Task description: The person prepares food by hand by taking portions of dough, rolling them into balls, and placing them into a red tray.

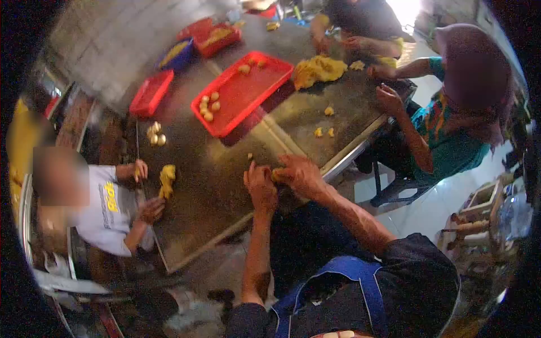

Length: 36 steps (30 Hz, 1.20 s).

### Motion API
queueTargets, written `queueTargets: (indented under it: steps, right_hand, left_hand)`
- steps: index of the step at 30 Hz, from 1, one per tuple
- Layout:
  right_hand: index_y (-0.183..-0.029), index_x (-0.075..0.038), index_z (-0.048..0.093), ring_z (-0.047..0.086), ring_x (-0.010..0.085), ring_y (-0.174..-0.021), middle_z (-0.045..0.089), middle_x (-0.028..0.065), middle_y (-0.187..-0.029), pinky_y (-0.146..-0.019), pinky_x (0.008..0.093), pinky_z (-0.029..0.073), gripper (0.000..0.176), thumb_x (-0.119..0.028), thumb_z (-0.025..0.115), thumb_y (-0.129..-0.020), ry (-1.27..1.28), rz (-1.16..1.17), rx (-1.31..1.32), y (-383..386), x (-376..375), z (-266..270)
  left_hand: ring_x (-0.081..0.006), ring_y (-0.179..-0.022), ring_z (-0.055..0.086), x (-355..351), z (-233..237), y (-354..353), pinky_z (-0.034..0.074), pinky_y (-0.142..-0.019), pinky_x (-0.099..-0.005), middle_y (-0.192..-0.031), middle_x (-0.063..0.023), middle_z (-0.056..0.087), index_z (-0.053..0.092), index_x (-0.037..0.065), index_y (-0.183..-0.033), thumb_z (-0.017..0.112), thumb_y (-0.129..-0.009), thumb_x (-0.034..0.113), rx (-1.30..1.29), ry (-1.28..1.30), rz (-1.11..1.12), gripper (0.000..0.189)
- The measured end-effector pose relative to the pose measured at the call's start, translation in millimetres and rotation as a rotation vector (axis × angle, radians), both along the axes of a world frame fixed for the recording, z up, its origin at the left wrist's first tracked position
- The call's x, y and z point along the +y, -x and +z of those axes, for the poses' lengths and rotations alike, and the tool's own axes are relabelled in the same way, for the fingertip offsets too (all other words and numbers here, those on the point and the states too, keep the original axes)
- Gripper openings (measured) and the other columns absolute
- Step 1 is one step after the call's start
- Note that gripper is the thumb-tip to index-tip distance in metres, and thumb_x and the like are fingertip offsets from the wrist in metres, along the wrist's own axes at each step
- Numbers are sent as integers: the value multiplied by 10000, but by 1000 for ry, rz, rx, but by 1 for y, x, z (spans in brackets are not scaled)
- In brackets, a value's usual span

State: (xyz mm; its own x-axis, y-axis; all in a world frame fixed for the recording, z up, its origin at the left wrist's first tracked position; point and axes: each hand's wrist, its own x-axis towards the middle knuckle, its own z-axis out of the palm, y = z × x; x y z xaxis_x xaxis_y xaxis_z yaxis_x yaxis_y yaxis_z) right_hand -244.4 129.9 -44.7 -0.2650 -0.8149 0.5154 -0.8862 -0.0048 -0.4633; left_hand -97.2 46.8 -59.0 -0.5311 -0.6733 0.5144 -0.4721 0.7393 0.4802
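Between my two hands, over the near edge of the metal-topped table (pixel 208 174), is a small piece of yellow dough (pixel 276 176). My right hand (pixel 304 177) has its fingers wrapped round the dough from the right. My left hand (pixel 261 188) meets it from the left, fingers curled, thumb side against the dough. A tiny dark yellow bit (pixel 250 156) lies just past my left fingertips. Ahead of my hands a red tray (pixel 248 93) holds several round dough balls (pixel 208 107) at its near-left end and a few more at its far end.
A large dough mass (pixel 320 71) lies at the far right, with small dough scraps (pixel 324 133) nearer. Persons work at the left (pixel 107 197), right (pixel 451 112) and far side (pixel 363 25). Red trays (pixel 153 93) and a blue tray (pixel 176 56) stand at the back left.
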Motion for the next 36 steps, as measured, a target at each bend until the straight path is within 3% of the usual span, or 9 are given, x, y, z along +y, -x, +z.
queueTargets:
  steps: [8,15,18,22,25,27,29,35,36]
  right_hand:
    - [-1029,-174,721,534,373,-1216,574,191,-1296,-1019,463,422,229,-336,637,-891,-40,112,-67,-2,9,16]
    - [-1061,-172,712,528,343,-1233,603,184,-1258,-1057,444,380,255,-348,641,-892,-236,199,-87,10,7,31]
    - [-1065,-154,708,536,323,-1224,603,174,-1259,-1065,434,370,290,-359,678,-863,-214,110,-177,1,9,25]
    - [-1051,-120,708,598,302,-1119,670,131,-1129,-1017,433,396,313,-352,706,-841,3,222,-325,11,16,35]
    - [-1049,-89,700,636,310,-1018,699,109,-1020,-928,421,454,299,-311,703,-848,-49,426,-497,12,13,47]
    - [-1048,-72,696,648,319,-970,705,102,-971,-878,414,481,288,-286,698,-855,-36,513,-625,12,8,39]
    - [-1054,-58,684,652,336,-957,697,117,-1004,-809,406,516,240,-213,670,-870,-80,422,-336,13,0,31]
    - [-1110,-63,628,616,372,-1030,641,169,-1090,-871,433,503,273,-251,549,-928,55,239,-394,-6,5,19]
    - [-1110,-63,628,616,372,-1030,641,169,-1090,-871,433,503,273,-251,549,-928,44,241,-398,-7,6,17]
  left_hand:
    - [-410,-1366,380,3,19,-3,174,-1130,-622,-1335,-166,561,605,20,-1096,513,-939,62,-297,58,14,187]
    - [-395,-1317,456,-1,8,-3,185,-1131,-612,-1291,-161,586,600,52,-1093,501,-957,76,-132,-23,-1,170]
    - [-322,-1073,648,29,24,-2,441,-1016,-464,-1138,-149,637,484,39,-1255,493,-1007,137,156,-191,-82,267]
    - [-279,-1055,653,27,39,0,523,-892,-389,-1121,-153,646,420,47,-1336,531,-996,159,507,-532,-152,374]
    - [-243,-1001,669,-2,41,2,535,-825,-370,-1087,-161,674,500,58,-1289,568,-957,133,685,-595,-99,347]
    - [-242,-912,686,-11,31,3,533,-778,-370,-1014,-153,701,604,46,-1169,592,-904,92,15,-369,-254,270]
    - [-240,-853,687,-11,21,14,529,-766,-368,-938,-146,708,659,34,-1057,607,-864,73,67,-325,-199,204]
    - [-174,-791,653,-18,11,43,513,-702,-309,-873,-74,701,665,21,-996,660,-854,138,214,-684,-242,184]
    - [-151,-776,636,-29,-14,46,506,-685,-299,-858,-56,695,665,15,-976,652,-866,142,342,-378,-397,168]
